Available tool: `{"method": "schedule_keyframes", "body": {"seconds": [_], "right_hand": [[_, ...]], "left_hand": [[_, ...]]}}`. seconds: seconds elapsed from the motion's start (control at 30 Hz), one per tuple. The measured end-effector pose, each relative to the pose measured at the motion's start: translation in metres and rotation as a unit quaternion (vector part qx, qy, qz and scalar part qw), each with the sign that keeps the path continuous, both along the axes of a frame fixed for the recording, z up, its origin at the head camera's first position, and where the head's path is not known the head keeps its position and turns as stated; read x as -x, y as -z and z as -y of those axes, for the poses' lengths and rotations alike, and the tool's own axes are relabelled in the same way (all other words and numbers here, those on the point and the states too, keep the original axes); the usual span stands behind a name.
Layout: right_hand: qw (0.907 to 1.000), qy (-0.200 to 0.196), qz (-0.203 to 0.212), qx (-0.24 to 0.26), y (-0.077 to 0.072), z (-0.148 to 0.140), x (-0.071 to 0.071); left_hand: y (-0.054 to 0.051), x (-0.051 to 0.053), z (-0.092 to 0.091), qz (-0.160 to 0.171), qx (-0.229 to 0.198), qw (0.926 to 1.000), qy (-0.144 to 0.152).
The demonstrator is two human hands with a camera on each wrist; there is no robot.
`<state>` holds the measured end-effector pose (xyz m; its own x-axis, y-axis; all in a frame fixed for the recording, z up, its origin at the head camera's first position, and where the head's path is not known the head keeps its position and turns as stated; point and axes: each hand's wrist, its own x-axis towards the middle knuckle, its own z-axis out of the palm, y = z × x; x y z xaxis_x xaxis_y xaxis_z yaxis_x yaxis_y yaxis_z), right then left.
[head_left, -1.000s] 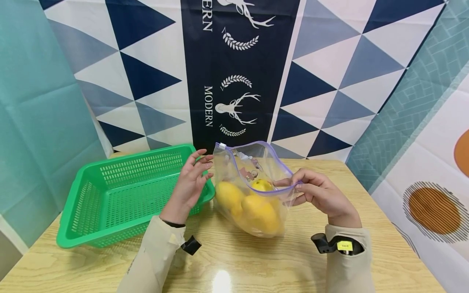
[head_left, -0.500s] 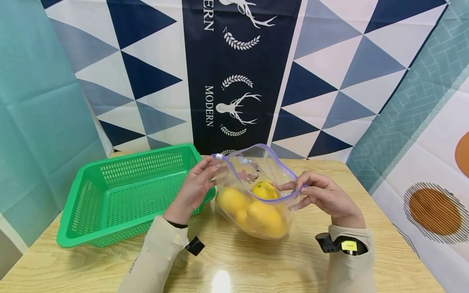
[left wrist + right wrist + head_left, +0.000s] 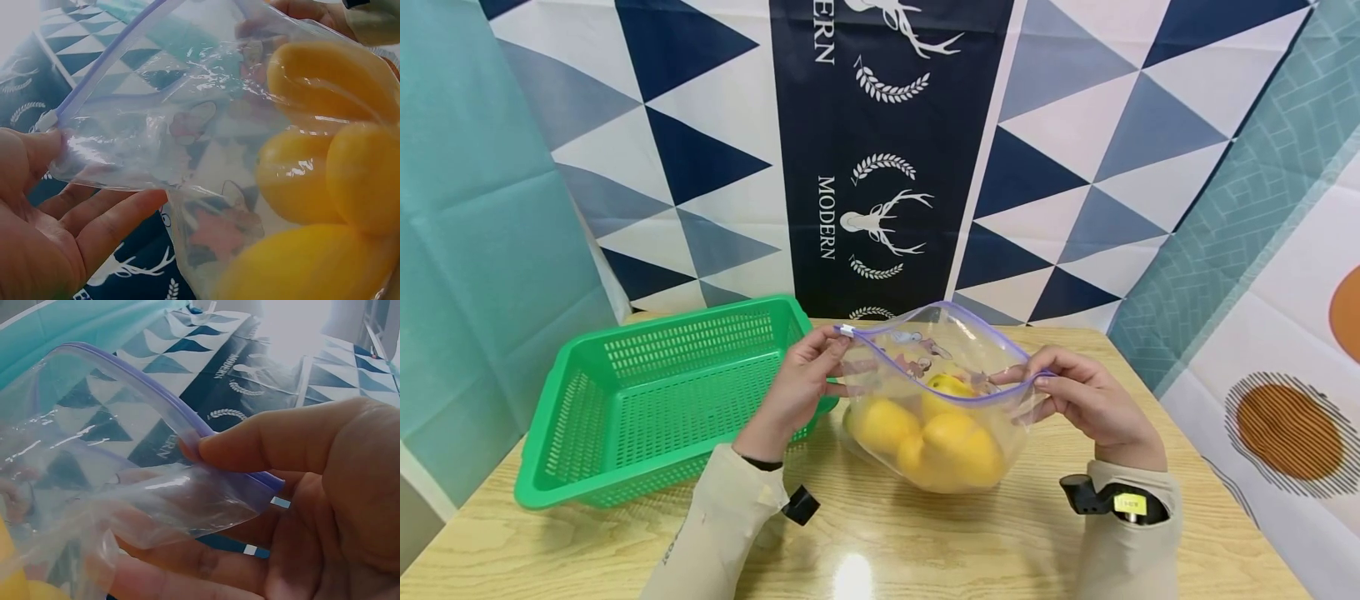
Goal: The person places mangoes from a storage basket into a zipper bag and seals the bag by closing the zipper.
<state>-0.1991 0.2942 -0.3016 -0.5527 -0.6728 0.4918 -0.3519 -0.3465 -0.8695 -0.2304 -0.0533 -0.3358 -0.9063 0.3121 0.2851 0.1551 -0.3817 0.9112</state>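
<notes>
A clear zip bag (image 3: 880, 383) with a purple rim stands on the table, its mouth open and several yellow fruits (image 3: 958, 446) inside. At its left top corner, beside the white slider (image 3: 846, 331), my left hand (image 3: 793, 387) pinches the bag between thumb and finger. My right hand (image 3: 1093, 404) pinches the purple rim at the right corner. In the right wrist view, the thumb lies over the purple strip (image 3: 156, 394) and other fingers show behind the clear film. The left wrist view shows the fruits (image 3: 300, 175) through the plastic.
A green slotted basket (image 3: 681, 454) sits left of the bag, its right end close behind my left hand. The wooden table (image 3: 925, 542) ends at a patterned cloth backdrop (image 3: 880, 167), with more cloth hanging at both sides.
My left hand has come to the slider corner and taken hold of it. My right hand has moved right with its corner, and the bag's mouth is stretched wider.
</notes>
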Motion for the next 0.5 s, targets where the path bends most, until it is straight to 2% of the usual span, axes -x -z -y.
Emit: {"method": "schedule_keyframes", "body": {"seconds": [0.13,0.23,0.37,0.5], "right_hand": [[0.9997,-0.016,-0.017,0.01,0.0,-0.006,0.0],[0.9987,-0.033,-0.034,0.018,0.0,-0.012,0.0],[0.9976,-0.045,-0.043,0.03,-0.001,-0.018,-0.001],[0.9963,-0.054,-0.046,0.049,-0.001,-0.021,-0.001]], "left_hand": [[-0.002,-0.004,0.0,-0.039,0.019,0.999,0.013],[-0.004,-0.008,0.003,-0.069,0.037,0.9963,0.035],[-0.009,-0.013,0.01,-0.097,0.054,0.9896,0.091],[-0.012,-0.015,0.018,-0.109,0.049,0.9783,0.169]]}}
